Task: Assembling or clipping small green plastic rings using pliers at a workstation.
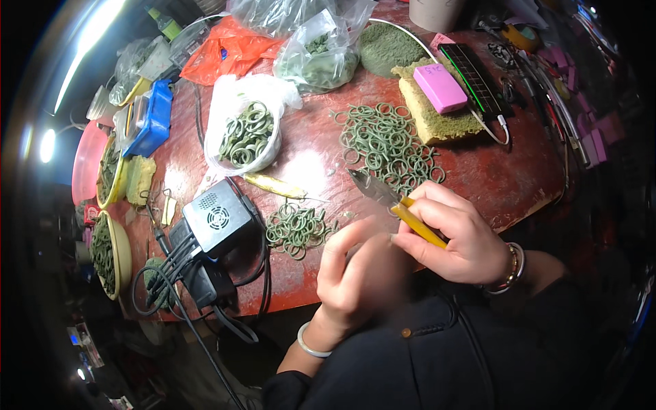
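Carefully keep the pliers (403, 213), gripped in the right hand (468, 242), clear of the curled left hand (344, 275); whether it holds anything cannot be told. Rings (393, 147) lie in 2 heaps, 1 beyond each hand.

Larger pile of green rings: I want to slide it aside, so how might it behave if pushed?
The ring pile would probably spread, since it lies loose and shallow. Its overlaps may snag. Thin bands suggest little weight apiece.
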{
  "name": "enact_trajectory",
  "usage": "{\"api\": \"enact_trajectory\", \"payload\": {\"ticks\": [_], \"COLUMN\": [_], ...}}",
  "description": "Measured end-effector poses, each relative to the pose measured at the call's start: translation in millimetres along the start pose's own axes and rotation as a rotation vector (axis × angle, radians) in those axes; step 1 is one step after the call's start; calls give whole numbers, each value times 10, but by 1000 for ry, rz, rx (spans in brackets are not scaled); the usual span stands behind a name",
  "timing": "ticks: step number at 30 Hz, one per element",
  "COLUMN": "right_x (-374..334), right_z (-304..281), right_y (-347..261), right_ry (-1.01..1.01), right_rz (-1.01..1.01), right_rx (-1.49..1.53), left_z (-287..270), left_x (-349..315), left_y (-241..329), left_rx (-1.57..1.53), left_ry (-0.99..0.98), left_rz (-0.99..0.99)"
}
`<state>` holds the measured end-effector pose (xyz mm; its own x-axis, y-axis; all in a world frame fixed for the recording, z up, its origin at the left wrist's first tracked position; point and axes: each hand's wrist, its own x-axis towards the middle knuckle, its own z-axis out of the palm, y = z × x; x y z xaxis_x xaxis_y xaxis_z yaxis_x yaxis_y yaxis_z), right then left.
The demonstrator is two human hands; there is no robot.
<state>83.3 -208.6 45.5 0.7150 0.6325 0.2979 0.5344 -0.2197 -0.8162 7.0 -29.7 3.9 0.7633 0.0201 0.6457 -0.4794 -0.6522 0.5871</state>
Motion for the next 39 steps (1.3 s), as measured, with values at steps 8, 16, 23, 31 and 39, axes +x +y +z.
{"api": "enact_trajectory", "payload": {"ticks": [8, 16, 23, 31, 39], "right_x": [18, 17, -77, -187, -175], "right_z": [-67, -64, -306, -388, -375], "right_y": [-9, -18, 77, 45, 24], "right_ry": [-7, 2, -210, -395, -437], "right_rz": [-32, -104, 68, 99, 110], "right_rx": [-145, -191, 72, 130, 145], "left_z": [-42, -129, -122, -156, -163], "left_x": [2, 116, -57, -59, -35], "left_y": [-42, -90, -108, -130, -123], "left_rx": [-299, -345, -809, -818, -773], "left_ry": [-57, -202, -23, -49, -94], "left_rz": [-234, -167, -572, -553, -539]}}
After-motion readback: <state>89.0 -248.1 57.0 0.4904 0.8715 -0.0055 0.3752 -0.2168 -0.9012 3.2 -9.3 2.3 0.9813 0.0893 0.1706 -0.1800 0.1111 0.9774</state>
